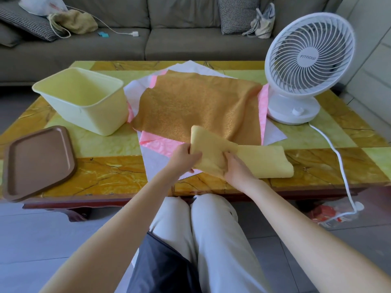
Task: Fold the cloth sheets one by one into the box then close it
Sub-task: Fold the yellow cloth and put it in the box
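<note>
Both hands grasp a pale yellow cloth [254, 159] at the table's near edge: left hand [186, 157] pinches its raised fold, right hand [237, 168] grips the middle. Folding seems underway. Next, carry it to the empty box [84, 98], beyond the left hand.

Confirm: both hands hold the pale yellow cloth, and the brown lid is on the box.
No: the head view shows the brown lid lying on the table beside the open box. Left hand and right hand do hold the pale yellow cloth.
</note>
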